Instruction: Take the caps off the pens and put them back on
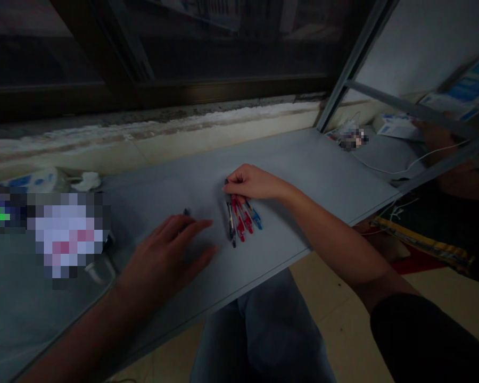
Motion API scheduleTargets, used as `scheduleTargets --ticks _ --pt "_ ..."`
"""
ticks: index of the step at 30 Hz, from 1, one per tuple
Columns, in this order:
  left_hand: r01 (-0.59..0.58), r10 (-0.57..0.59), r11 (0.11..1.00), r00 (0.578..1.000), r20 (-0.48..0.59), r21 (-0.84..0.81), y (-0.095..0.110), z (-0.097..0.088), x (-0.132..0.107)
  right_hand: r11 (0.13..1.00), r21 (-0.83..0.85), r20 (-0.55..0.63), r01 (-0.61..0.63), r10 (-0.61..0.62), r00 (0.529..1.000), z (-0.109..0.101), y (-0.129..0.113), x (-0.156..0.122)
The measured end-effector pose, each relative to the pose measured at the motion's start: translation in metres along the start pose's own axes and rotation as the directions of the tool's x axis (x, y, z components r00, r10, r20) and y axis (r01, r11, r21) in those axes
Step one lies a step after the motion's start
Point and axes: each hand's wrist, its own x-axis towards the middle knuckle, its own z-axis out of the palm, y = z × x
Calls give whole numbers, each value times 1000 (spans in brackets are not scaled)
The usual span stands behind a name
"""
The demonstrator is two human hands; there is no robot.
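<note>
My right hand (245,182) is closed over the upper ends of several pens on the grey tabletop (291,154). Below its fingers the pens fan out: a black pen (232,223) on the left, red pens (240,226) in the middle, a blue pen (256,217) on the right. The fingers hide their other ends. To the left, my left hand (171,247) hovers with thumb and fingers apart, pointing toward the pens. Just beyond its knuckles shows the small dark end of an object (186,211), perhaps a pen; the hand covers the rest.
At the left are a blurred-out pale item (69,231), a white and blue packet (43,180) and a white looped piece (99,270). A metal frame (339,101) rises on the right, with a white cable (407,166) and another person's arm (443,143) beyond it. A window stands behind.
</note>
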Motion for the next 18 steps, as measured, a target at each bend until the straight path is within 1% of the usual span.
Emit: scheduleTargets --ticks 1,2,4,5,6,7,8,10,11,13,14,16,18 --pt "80 -80 996 997 17 27 -2 0 0 997 -64 5 35 -34 999 1 0 0" --pt "173 -177 983 983 52 62 -3 1 0 990 -124 2 65 -65 998 2 1 0" --pt "336 -355 931 923 149 140 -2 1 1 974 -206 -16 95 -100 995 4 2 0" --pt "385 -415 907 887 201 170 0 1 2 968 -232 -36 95 -106 994 5 3 0" --pt "411 -447 893 859 251 183 2 1 2 962 -255 -62 93 -112 992 6 4 0" --pt "419 -455 890 843 288 179 3 2 3 955 -279 -91 97 -127 988 7 5 0" --pt "420 -449 893 838 311 161 5 2 3 946 -304 -115 113 -155 981 8 6 0" --pt "427 -438 898 841 318 108 5 3 3 917 -353 -132 187 -247 960 9 6 0" --pt "435 -436 897 845 308 76 4 3 3 899 -366 -121 240 -302 946 10 4 0" --pt "447 -429 894 866 258 -15 0 4 3 870 -362 -85 335 -389 917 13 0 -1" --pt "442 -416 894 882 221 -79 -1 5 3 864 -349 -69 364 -411 909 16 -4 -2" --pt "401 -383 893 916 121 -206 -3 7 2 881 -304 -42 362 -392 919 20 -12 -6" --pt "325 -330 902 943 32 -285 -1 7 1 926 -221 3 307 -314 949 24 -20 -10"
